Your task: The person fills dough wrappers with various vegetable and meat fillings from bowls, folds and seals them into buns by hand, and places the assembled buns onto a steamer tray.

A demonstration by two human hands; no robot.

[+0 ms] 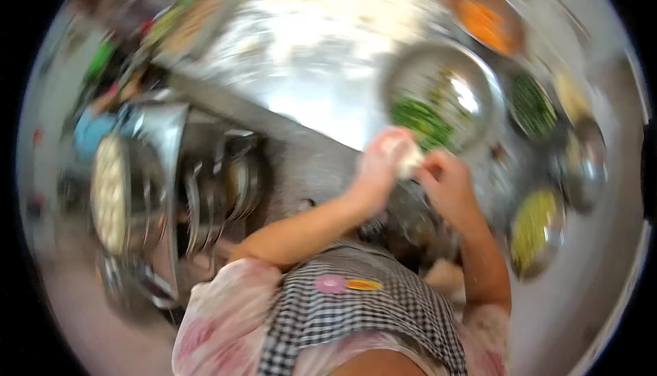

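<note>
A small white piece of dough (pixel 409 159), blurred by motion, is between my two hands in front of the apron. My left hand (pixel 378 168) is closed around it from the left. From the right, the fingers of my right hand (pixel 446 183) pinch its edge. Just beyond my hands is a wide metal bowl (pixel 487 83) with chopped green vegetables (pixel 421 121) in its near part. Whether the dough has anything inside cannot be made out.
A floured metal worktop (pixel 287 68) spreads ahead. On the right stand bowls of orange shreds (pixel 484 25), dark greens (pixel 532 105) and yellow-green food (pixel 534 231). At left, a round steamer tray (pixel 109 194) carries several white buns near stacked metal pans (pixel 219 191).
</note>
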